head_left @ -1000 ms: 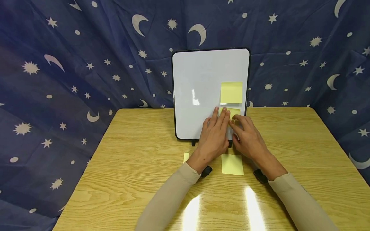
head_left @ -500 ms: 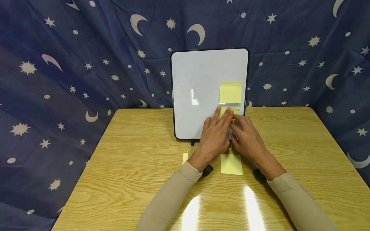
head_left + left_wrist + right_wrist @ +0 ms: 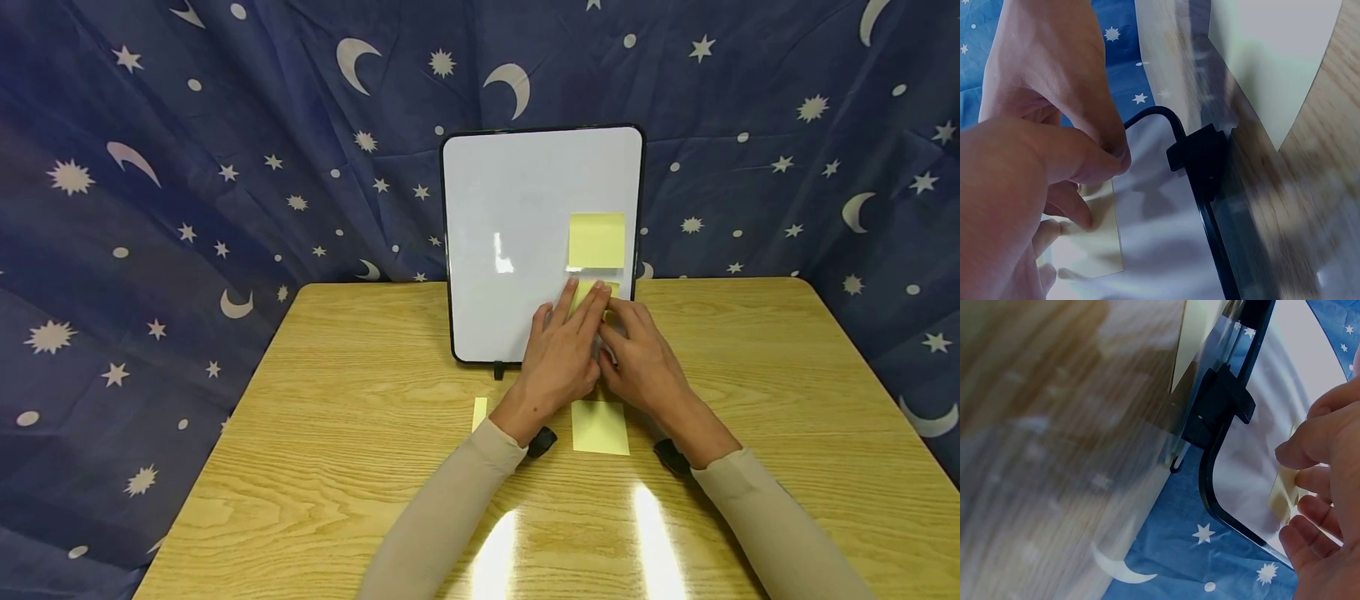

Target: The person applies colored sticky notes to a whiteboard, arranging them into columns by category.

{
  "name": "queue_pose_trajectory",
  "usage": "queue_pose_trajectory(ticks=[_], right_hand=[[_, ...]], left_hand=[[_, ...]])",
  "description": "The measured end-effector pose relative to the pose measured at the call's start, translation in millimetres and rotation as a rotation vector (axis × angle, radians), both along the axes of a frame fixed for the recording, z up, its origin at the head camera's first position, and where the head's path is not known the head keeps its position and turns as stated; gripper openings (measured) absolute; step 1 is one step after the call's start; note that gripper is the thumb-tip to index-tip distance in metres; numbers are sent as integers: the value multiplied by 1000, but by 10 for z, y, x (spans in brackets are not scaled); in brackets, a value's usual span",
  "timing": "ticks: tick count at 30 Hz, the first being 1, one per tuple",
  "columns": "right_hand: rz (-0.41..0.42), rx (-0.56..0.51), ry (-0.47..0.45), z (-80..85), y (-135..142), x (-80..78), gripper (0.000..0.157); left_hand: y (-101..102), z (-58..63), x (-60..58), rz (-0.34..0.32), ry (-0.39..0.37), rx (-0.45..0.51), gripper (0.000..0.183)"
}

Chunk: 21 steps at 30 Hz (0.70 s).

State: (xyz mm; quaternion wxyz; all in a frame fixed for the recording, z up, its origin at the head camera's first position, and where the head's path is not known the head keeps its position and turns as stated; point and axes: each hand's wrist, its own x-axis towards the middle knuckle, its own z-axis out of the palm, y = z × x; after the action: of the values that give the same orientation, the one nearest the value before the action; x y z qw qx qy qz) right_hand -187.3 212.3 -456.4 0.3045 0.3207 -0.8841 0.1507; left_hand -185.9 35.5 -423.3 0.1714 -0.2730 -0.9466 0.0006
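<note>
A framed whiteboard (image 3: 517,208) stands upright on the table, with one yellow sticky note (image 3: 597,240) on its right side. Just below that, a second sticky note (image 3: 583,293) lies against the board, partly covered by both hands. My left hand (image 3: 558,358) rests on this lower note with its fingers extended upward. At the note's right edge, my right hand (image 3: 641,358) touches it with bent fingers, thumb and fingertips apart. The left wrist view shows the lower note (image 3: 1100,247) beneath fingers. In the right wrist view, the note (image 3: 1282,490) is beside the fingertips.
Another sticky note (image 3: 600,427) lies on the wooden table (image 3: 337,417) between the forearms. A further yellow paper (image 3: 480,412) is partly hidden by the left forearm. Black feet (image 3: 498,370) support the board, and a star-patterned cloth (image 3: 300,125) hangs behind.
My left hand's fingers have slid slightly right across the lower note, closer to the right hand. The right hand stays almost in place at the note's edge.
</note>
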Motion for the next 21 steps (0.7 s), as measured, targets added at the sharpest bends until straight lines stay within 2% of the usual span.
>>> queue_pose_trajectory(ticks=[12, 19, 21], right_hand=[[-3, -7, 2, 3, -7, 11, 37], [-6, -2, 11, 9, -13, 24, 29], [-8, 0, 15, 12, -10, 24, 28]], left_hand=[[35, 29, -74, -59, -83, 31, 100], [49, 9, -113, -100, -60, 32, 82], [62, 3, -120, -105, -49, 29, 82]])
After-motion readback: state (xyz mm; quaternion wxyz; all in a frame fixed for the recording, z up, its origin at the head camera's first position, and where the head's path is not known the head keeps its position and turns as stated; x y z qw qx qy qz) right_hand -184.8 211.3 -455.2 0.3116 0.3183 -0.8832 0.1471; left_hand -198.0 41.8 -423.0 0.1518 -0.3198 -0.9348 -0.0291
